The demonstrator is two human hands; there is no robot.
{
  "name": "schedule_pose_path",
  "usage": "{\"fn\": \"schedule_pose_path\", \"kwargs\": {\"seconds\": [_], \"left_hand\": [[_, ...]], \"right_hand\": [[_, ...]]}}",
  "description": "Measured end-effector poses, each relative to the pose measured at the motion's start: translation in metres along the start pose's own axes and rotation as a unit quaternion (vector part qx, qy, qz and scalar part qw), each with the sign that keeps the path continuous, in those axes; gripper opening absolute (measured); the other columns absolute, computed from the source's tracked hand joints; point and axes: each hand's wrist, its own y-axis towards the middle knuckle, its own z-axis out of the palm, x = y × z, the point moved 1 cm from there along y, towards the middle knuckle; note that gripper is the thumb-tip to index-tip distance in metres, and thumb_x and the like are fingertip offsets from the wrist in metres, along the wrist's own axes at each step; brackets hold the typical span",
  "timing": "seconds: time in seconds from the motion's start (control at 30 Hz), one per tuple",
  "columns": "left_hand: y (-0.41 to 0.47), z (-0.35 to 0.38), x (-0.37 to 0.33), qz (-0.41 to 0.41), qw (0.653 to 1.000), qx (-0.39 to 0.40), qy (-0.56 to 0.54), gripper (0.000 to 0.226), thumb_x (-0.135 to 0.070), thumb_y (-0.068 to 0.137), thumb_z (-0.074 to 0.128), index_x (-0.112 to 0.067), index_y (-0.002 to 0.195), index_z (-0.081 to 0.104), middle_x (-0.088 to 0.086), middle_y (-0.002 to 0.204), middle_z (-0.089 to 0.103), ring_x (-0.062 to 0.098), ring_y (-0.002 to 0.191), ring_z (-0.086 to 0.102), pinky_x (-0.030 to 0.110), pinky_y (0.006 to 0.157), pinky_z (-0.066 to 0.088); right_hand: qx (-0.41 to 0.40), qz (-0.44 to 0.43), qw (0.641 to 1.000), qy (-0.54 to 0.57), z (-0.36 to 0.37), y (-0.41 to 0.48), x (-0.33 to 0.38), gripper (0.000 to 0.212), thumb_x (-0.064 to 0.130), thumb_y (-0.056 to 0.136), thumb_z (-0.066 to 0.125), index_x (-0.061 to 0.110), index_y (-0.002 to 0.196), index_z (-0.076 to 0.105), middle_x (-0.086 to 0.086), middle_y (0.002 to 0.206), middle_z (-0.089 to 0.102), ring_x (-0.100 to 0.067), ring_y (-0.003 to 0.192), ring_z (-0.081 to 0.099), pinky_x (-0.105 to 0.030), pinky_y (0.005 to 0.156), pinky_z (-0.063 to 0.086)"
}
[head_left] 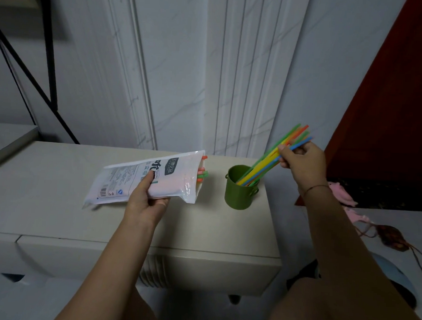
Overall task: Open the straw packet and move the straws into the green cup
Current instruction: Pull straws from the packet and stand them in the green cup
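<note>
My left hand [146,197] grips the white straw packet [130,180] from below and holds it above the cabinet top. The packet's open end points right, and orange and green straw tips [202,175] stick out of it. The green cup [239,192] stands upright to the right of the packet, near the cabinet's right edge. My right hand [302,164] is closed on a bundle of coloured straws [266,162]. The bundle slants, its lower ends inside the cup and its upper ends past my fingers.
The pale cabinet top [56,200] runs left to a white wall; its right edge lies just beyond the cup. A dark red panel [391,108] stands at the right. Pink cloth [345,193] and a small brown object [391,237] lie on a surface below it.
</note>
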Motion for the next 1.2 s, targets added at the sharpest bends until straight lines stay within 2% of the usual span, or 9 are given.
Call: {"fn": "schedule_pose_path", "kwargs": {"seconds": [0.23, 0.53, 0.63, 0.7, 0.77, 0.83, 0.93, 1.07, 1.2], "left_hand": [[-0.001, 0.001, 0.006, -0.008, 1.0, 0.001, 0.015, 0.045, -0.001, 0.086, 0.063, -0.014, 0.128, 0.056, 0.009, 0.113, 0.07, 0.025, 0.109, 0.066, 0.053, 0.07, 0.055], [-0.005, 0.005, 0.013, -0.002, 1.0, 0.017, 0.025, 0.032, 0.001, 0.086, 0.063, -0.014, 0.115, 0.06, 0.009, 0.108, 0.072, 0.025, 0.107, 0.067, 0.054, 0.084, 0.052], [-0.005, 0.005, 0.015, 0.015, 0.999, 0.028, 0.042, 0.031, 0.001, 0.086, 0.063, -0.014, 0.113, 0.062, 0.008, 0.098, 0.075, 0.023, 0.104, 0.068, 0.054, 0.085, 0.052], [-0.009, 0.007, 0.018, 0.028, 0.997, 0.039, 0.058, 0.029, 0.001, 0.086, 0.063, -0.014, 0.11, 0.063, 0.007, 0.095, 0.076, 0.022, 0.102, 0.069, 0.049, 0.088, 0.053], [-0.013, 0.01, 0.022, 0.049, 0.995, 0.051, 0.077, 0.032, 0.002, 0.085, 0.064, -0.013, 0.114, 0.061, 0.008, 0.1, 0.075, 0.022, 0.101, 0.07, 0.046, 0.091, 0.053], [-0.016, 0.013, 0.026, 0.072, 0.989, 0.066, 0.106, 0.04, 0.001, 0.085, 0.064, -0.011, 0.123, 0.058, 0.009, 0.107, 0.073, 0.022, 0.099, 0.07, 0.045, 0.092, 0.053], [-0.017, 0.015, 0.028, 0.109, 0.977, 0.096, 0.156, 0.047, 0.0, 0.085, 0.065, -0.008, 0.13, 0.055, 0.01, 0.117, 0.069, 0.023, 0.106, 0.068, 0.044, 0.098, 0.05], [-0.018, 0.016, 0.024, 0.154, 0.962, 0.124, 0.189, 0.053, 0.0, 0.086, 0.064, -0.007, 0.136, 0.05, 0.012, 0.126, 0.064, 0.024, 0.114, 0.063, 0.043, 0.098, 0.05], [-0.022, 0.021, 0.021, 0.18, 0.951, 0.152, 0.202, 0.054, 0.001, 0.087, 0.061, -0.009, 0.138, 0.047, 0.012, 0.129, 0.062, 0.022, 0.115, 0.063, 0.039, 0.095, 0.052]], "right_hand": [[-0.019, -0.005, 0.999, -0.044, 0.001, -0.005, -0.005, 0.022, 0.014, 0.09, 0.058, 0.014, 0.068, 0.059, -0.003, 0.062, 0.062, 0.0, 0.044, 0.061, -0.024, 0.064, 0.056], [0.007, 0.061, 0.998, -0.007, -0.004, -0.023, -0.013, 0.023, 0.021, 0.085, 0.066, 0.014, 0.064, 0.063, -0.002, 0.057, 0.063, -0.013, 0.057, 0.064, -0.039, 0.081, 0.057], [-0.014, 0.093, 0.996, 0.001, -0.002, -0.042, -0.014, 0.03, 0.025, 0.088, 0.061, 0.013, 0.062, 0.055, 0.002, 0.045, 0.056, -0.013, 0.048, 0.06, -0.038, 0.068, 0.057], [-0.01, 0.138, 0.987, 0.078, 0.012, -0.062, -0.01, 0.024, 0.017, 0.093, 0.052, 0.009, 0.07, 0.053, -0.008, 0.058, 0.054, -0.013, 0.05, 0.059, -0.026, 0.053, 0.056], [0.054, 0.234, 0.942, 0.233, 0.035, -0.084, -0.007, 0.018, 0.014, 0.095, 0.047, 0.005, 0.083, 0.057, -0.013, 0.078, 0.058, -0.02, 0.072, 0.061, -0.025, 0.066, 0.057], [0.12, 0.337, 0.857, 0.372, 0.056, -0.101, -0.006, 0.027, 0.022, 0.098, 0.043, 0.002, 0.099, 0.06, -0.011, 0.095, 0.061, -0.021, 0.088, 0.06, -0.033, 0.087, 0.05], [0.148, 0.395, 0.78, 0.462, 0.075, -0.111, -0.005, 0.039, 0.027, 0.099, 0.037, 0.001, 0.123, 0.054, -0.009, 0.094, 0.06, -0.018, 0.083, 0.055, -0.033, 0.087, 0.047], [0.139, 0.398, 0.768, 0.483, 0.084, -0.107, -0.007, 0.042, 0.028, 0.1, 0.034, 0.003, 0.129, 0.05, -0.011, 0.106, 0.06, -0.018, 0.106, 0.051, -0.037, 0.108, 0.037], [0.139, 0.397, 0.764, 0.489, 0.084, -0.107, -0.005, 0.038, 0.027, 0.1, 0.033, 0.004, 0.122, 0.054, -0.01, 0.099, 0.062, -0.019, 0.089, 0.057, -0.035, 0.086, 0.047]]}}
